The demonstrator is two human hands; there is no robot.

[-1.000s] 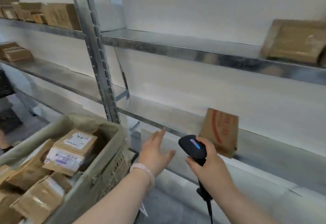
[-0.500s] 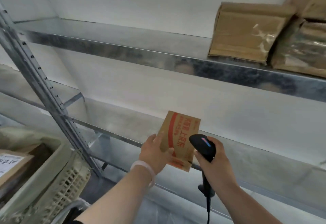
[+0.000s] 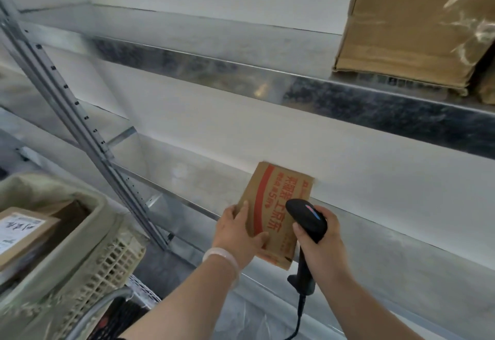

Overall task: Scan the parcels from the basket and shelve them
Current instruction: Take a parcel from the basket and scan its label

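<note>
A: What do the hands hold just now?
B: The left hand (image 3: 238, 235) grips a flat brown parcel (image 3: 276, 200) with a red stripe and red print. Its thumb lies across the front and its fingers curl over the left edge. The right hand (image 3: 324, 248) is wrapped round the handle of a black scanner (image 3: 306, 222), whose head sits just in front of the parcel's right edge

A: And where is the parcel?
B: At the front lip of the middle metal shelf (image 3: 401, 235), tilted, its top near the white wall. Whether its lower edge rests on the shelf I cannot tell, because the hands cover it

A: What has changed?
B: A second ago the parcel leaned on that shelf by itself, and the left hand was spread open, reaching toward it. Half a second ago the hand closed on it, and it holds it now

A: What does that mean for the job?
B: Likely this parcel is being taken back up for a scan, or set straighter, so it is not finished. The basket (image 3: 88, 235) at lower left holds more labelled parcels (image 3: 21, 230), so much work remains. A large brown box (image 3: 409, 26) sits on the upper shelf (image 3: 267, 82)
</note>
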